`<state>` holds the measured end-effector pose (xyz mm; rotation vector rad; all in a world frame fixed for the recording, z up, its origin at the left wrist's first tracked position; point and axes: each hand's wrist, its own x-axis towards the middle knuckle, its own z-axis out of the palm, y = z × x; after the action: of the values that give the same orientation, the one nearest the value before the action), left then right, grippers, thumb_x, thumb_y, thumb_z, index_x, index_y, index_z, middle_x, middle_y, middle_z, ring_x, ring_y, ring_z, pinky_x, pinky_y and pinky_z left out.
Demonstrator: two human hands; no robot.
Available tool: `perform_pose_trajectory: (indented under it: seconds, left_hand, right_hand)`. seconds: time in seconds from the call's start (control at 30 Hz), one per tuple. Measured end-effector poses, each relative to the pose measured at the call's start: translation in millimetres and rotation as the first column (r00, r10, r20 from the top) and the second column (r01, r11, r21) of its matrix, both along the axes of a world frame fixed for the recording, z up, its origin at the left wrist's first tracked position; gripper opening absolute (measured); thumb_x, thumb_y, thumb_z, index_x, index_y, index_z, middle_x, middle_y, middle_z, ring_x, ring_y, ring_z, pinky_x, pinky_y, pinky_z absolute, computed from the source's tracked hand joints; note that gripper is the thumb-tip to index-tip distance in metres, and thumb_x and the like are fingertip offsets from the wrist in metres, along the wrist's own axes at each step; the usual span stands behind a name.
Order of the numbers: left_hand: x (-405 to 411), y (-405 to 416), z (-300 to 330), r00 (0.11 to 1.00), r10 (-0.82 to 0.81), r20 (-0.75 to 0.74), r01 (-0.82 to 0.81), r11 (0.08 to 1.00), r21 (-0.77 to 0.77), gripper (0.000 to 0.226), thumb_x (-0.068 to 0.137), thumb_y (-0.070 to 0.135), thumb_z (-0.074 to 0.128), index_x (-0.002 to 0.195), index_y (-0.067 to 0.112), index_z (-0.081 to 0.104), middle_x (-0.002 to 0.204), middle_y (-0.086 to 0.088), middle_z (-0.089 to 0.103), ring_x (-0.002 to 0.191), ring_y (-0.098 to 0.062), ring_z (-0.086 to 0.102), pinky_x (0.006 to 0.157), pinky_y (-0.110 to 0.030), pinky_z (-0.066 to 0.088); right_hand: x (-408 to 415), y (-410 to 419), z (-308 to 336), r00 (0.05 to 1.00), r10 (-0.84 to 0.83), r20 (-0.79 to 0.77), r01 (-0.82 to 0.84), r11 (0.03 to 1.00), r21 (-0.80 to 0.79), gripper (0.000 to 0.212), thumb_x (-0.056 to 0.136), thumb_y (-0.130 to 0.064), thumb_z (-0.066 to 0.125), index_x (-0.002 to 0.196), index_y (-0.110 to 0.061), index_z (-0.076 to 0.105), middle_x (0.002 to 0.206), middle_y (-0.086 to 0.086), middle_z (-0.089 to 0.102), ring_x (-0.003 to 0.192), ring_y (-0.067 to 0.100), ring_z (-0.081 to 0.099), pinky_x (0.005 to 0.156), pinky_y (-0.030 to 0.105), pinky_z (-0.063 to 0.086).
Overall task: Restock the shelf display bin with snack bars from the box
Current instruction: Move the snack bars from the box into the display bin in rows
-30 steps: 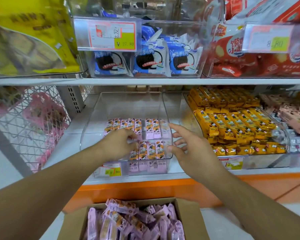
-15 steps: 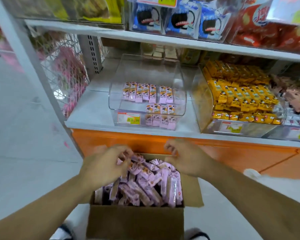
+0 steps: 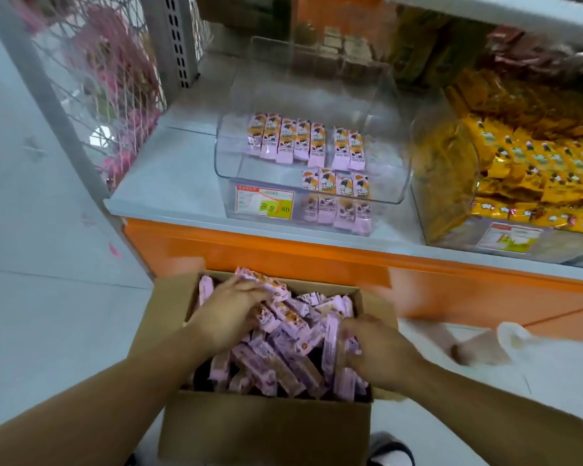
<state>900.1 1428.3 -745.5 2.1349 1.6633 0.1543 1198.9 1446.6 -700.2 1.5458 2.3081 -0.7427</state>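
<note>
An open cardboard box [image 3: 266, 428] stands on the floor below the shelf, piled with pink-wrapped snack bars [image 3: 283, 351]. My left hand [image 3: 229, 317] is in the box's far left part, fingers curled round a few bars at the top of the pile. My right hand [image 3: 374, 354] is at the box's right side, fingers gripping upright bars there. On the shelf above sits the clear display bin [image 3: 226, 159], holding two short rows of the same pink bars [image 3: 305, 142] laid flat; its left front part is bare.
A clear bin of yellow snack packs [image 3: 532, 176] stands right of the display bin. A wire mesh panel [image 3: 115, 95] with pink goods closes the shelf's left end. The orange shelf base [image 3: 283, 250] runs behind the box. White floor lies left of the box.
Both hands left the display bin and dropped into the box. They now grip bars there. The view tilted down toward the box.
</note>
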Motion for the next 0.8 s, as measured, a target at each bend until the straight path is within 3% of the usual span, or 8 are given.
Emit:
perform_pose_trajectory:
  seconds: [0.13,0.27,0.37,0.47,0.53,0.67,0.8]
  left_hand:
    - [-0.8,-4.4,-2.6,0.998,-0.040,-0.042,0.041,0.999,0.020,0.035,0.090,0.033,0.072,0.125,0.035,0.069,0.139,0.012,0.058,0.130,-0.020,0.043,0.106,-0.041,0.039]
    - [-0.9,-11.9,16.0,1.000,0.011,0.028,-0.009,0.999,-0.048,0.026,0.092,0.038,0.071,0.117,0.038,0.063,0.130,0.015,0.059,0.123,-0.012,0.047,0.104,-0.036,0.042]
    - [2.6,-13.6,51.4,0.981,0.099,0.169,-0.070,0.983,-0.170,0.018,0.096,0.039,0.068,0.108,0.037,0.054,0.101,0.012,0.069,0.092,-0.009,0.065,0.083,-0.034,0.055]
    - [5.9,-15.7,99.1,0.945,0.160,0.287,-0.112,0.978,-0.177,0.020,0.096,0.050,0.066,0.102,0.036,0.053,0.081,0.012,0.068,0.070,-0.003,0.062,0.065,-0.026,0.050]
    - [5.8,-21.2,135.4,0.916,0.185,0.356,-0.134,0.977,-0.163,0.028,0.091,0.058,0.069,0.100,0.037,0.053,0.079,0.012,0.066,0.069,-0.004,0.059,0.067,-0.025,0.048]
    - [2.4,-37.8,203.0,0.833,0.237,0.499,-0.200,0.971,-0.127,0.044,0.082,0.066,0.074,0.108,0.036,0.057,0.088,0.008,0.064,0.072,-0.006,0.053,0.075,-0.032,0.046]
    - [7.6,-60.8,256.0,0.710,0.295,0.640,-0.303,0.948,-0.101,0.038,0.081,0.058,0.076,0.106,0.031,0.064,0.089,-0.003,0.071,0.065,-0.002,0.054,0.065,-0.022,0.039]
  right_hand:
    - [-0.8,1.8,-3.8,0.989,-0.119,-0.086,0.119,0.993,-0.005,0.023,0.088,-0.015,0.069,0.091,-0.035,0.057,0.095,-0.008,0.065,0.086,0.013,0.063,0.074,0.043,0.059]
    - [-4.5,10.0,15.0,0.965,-0.197,-0.172,0.177,0.977,-0.122,0.044,0.084,-0.010,0.080,0.118,-0.035,0.065,0.104,-0.021,0.056,0.095,0.003,0.057,0.075,0.023,0.052]
    - [-11.8,21.1,41.8,0.970,-0.182,-0.164,0.158,0.976,-0.149,0.050,0.087,-0.022,0.082,0.134,-0.026,0.067,0.123,-0.008,0.066,0.101,0.008,0.062,0.087,0.029,0.053]
    - [-17.0,26.8,76.1,0.931,-0.257,-0.259,0.203,0.955,-0.218,0.048,0.089,-0.025,0.083,0.133,-0.019,0.068,0.124,-0.001,0.067,0.106,0.014,0.068,0.099,0.040,0.056]
    - [-18.8,24.4,107.4,0.844,-0.341,-0.414,0.218,0.923,-0.317,0.036,0.092,-0.017,0.080,0.126,-0.017,0.068,0.118,0.002,0.070,0.096,0.022,0.076,0.093,0.048,0.062]
    - [-16.5,10.5,175.7,0.528,-0.499,-0.687,0.083,0.836,-0.543,0.033,0.094,-0.003,0.073,0.124,-0.004,0.060,0.111,0.039,0.066,0.096,0.051,0.074,0.076,0.049,0.066]
    - [-15.3,-4.4,214.4,0.241,-0.605,-0.759,0.026,0.786,-0.618,0.035,0.091,0.011,0.063,0.124,0.001,0.058,0.116,0.037,0.068,0.103,0.054,0.071,0.084,0.045,0.065]
